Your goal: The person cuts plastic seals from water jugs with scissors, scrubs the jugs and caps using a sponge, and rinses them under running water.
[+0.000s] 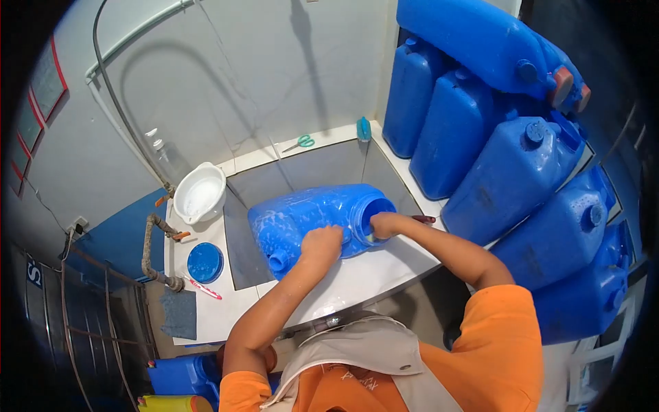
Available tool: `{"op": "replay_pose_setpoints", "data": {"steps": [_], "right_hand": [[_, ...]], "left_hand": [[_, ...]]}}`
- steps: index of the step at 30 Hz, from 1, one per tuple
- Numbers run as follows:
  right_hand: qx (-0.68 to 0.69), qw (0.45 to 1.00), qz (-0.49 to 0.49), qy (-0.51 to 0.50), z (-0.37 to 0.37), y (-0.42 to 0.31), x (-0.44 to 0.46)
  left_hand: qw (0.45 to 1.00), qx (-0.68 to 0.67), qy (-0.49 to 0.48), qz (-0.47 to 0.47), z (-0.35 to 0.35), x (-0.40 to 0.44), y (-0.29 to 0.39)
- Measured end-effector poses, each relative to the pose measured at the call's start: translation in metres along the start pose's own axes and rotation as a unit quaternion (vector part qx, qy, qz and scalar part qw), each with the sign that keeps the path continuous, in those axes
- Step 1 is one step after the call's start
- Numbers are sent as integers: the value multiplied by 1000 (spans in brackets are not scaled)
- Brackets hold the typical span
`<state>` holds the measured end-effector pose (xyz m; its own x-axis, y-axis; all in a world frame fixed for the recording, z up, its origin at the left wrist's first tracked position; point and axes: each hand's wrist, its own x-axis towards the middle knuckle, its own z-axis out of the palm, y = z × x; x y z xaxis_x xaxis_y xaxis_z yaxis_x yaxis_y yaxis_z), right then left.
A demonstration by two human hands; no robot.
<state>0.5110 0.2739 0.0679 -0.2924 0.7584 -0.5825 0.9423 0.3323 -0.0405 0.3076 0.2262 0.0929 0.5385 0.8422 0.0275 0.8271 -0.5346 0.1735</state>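
A blue plastic container (pixel 309 213) with soapy foam on its side lies over the grey sink (pixel 240 240), its wide round mouth facing right. My left hand (pixel 322 246) is closed at the container's near side, by its handle. At the wide mouth, my right hand (pixel 386 225) has its fingers closed at the rim and partly inside; a small bit of something pale green shows beneath them, too hidden to name.
A white basin (pixel 200 193), a blue lid (pixel 205 262), a toothbrush (pixel 204 288) and a grey cloth (pixel 178 314) are on the left ledge. Scissors (pixel 300 143) and a teal brush (pixel 363 129) lie at the back. Several blue jerrycans (pixel 449 130) stand at the right.
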Motion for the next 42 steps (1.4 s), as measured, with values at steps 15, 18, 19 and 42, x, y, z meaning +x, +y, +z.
{"op": "replay_pose_setpoints", "data": {"steps": [15,18,19,42], "right_hand": [[136,962,-223,-75,28,12,89],[49,966,-253,14,-59,-2,25],[53,974,-208,74,-93,-14,2],[516,849,-104,58,-249,-91,263]], "left_hand": [[998,18,55,-6,-5,-27,-11],[996,-10,62,-66,-10,-9,-39],[993,-31,76,-79,-11,-6,-53],[613,-652,190,-403,63,49,-207]]}}
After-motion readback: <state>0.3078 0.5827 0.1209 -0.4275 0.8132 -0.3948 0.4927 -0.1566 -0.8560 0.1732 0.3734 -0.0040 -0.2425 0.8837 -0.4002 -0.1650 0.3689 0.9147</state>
